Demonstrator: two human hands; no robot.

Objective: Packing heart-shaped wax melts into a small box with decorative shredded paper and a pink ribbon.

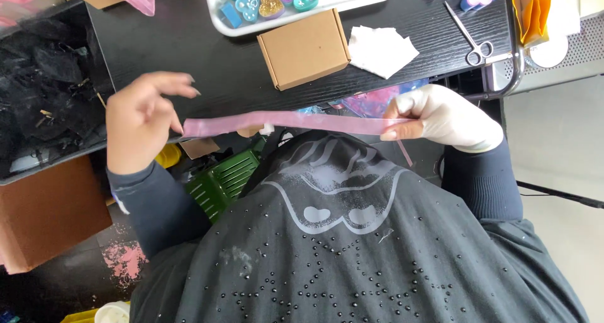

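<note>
even daylight, sharp, soft shadows

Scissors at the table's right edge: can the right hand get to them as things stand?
Probably not at once. The right hand pinches one end of the pink ribbon, the left hand the other. The table between it and the scissors looks bare.

On my black counter (189, 39) a small brown cardboard box (304, 48) sits near the front edge, closed. Just beside it toward the right lies a white folded cloth (380, 49). Behind the box, at the far edge, a white tray (327, 5) holds heart-shaped moulded pieces in teal, purple and gold. A pair of scissors (470, 38) lies near the right edge, closed. Off the left edge, a black netting heap (44, 84) fills a bin, and a green crate (223, 181) stands below.
</note>
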